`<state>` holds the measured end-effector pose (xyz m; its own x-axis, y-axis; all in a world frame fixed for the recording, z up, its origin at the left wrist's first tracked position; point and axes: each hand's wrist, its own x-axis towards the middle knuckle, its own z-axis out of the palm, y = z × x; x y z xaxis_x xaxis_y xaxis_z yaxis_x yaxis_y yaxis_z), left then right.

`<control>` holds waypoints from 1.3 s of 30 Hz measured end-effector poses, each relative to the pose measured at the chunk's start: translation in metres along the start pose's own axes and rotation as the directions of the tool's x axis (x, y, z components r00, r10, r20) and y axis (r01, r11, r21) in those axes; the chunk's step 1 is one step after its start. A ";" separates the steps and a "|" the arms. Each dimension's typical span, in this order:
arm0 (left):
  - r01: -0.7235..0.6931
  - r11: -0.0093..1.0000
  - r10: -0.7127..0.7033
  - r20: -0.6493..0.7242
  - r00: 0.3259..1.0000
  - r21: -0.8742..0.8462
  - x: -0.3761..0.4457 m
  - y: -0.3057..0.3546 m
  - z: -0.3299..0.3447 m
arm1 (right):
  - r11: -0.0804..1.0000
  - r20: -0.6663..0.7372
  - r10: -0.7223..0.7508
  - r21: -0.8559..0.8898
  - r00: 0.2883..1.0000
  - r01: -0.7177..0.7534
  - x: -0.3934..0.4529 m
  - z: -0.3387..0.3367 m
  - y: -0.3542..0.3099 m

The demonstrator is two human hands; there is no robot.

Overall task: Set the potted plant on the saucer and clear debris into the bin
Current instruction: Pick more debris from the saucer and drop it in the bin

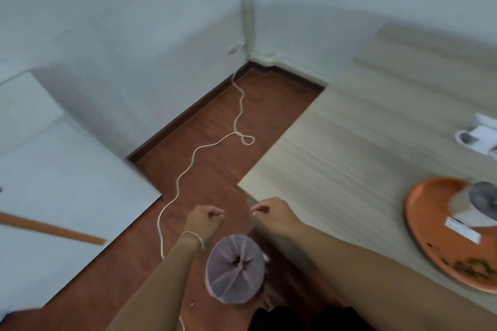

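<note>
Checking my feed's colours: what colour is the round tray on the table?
Orange, with green-brown debris near its front edge; the tray shows in the head view.

- A plain room in a home, by the look of it: bare white walls [121, 35] meet in a corner where a pale pipe [246, 5] runs down to the dark skirting board [185, 115]
- The floor [215, 169] is reddish-brown wood boards, with a loose white cord [188, 166] trailing across it
- A light wood-grain table [349, 156] stands on the right, a white flat surface [67, 183] on the left
- A small bin [234, 267] lined with a pinkish bag sits on the floor beside the table
</note>
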<state>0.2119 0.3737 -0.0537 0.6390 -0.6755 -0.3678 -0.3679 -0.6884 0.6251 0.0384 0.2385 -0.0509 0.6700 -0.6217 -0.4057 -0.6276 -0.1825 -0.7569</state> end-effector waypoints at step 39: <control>-0.774 0.430 0.125 0.818 0.561 0.465 -0.106 0.372 0.383 | 0.914 -0.242 0.150 -0.335 0.958 -0.228 -0.210 -0.292 0.336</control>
<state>-0.2512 0.0877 -0.0463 -0.2405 -0.6814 -0.6913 -0.9667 0.1041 0.2336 -0.4293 0.0852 -0.0706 0.4517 -0.8080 -0.3783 -0.8595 -0.2804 -0.4274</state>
